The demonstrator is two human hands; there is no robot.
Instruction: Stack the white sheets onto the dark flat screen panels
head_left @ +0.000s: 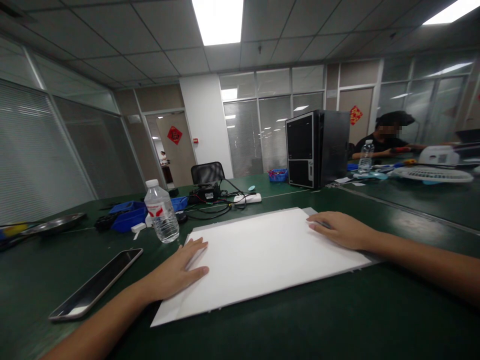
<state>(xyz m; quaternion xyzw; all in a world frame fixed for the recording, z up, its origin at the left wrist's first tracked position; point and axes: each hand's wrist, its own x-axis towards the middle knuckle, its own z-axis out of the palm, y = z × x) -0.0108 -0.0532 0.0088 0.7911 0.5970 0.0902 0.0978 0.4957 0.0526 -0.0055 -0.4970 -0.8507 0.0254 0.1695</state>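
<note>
A large flat white panel (258,257) lies on the dark green table (337,320) in front of me. My left hand (176,272) rests flat on the panel's left edge, fingers stretched out toward its far left corner. My right hand (343,230) lies palm down on the panel's far right corner, fingers extended to the left. Neither hand holds anything.
A water bottle (162,212) stands just left of the panel; a smartphone (95,290) lies nearer left. Blue bins (129,216), cables and a power unit (206,192) sit behind. A black computer tower (317,148) stands far right, where another person (386,140) sits beside a white fan (431,172).
</note>
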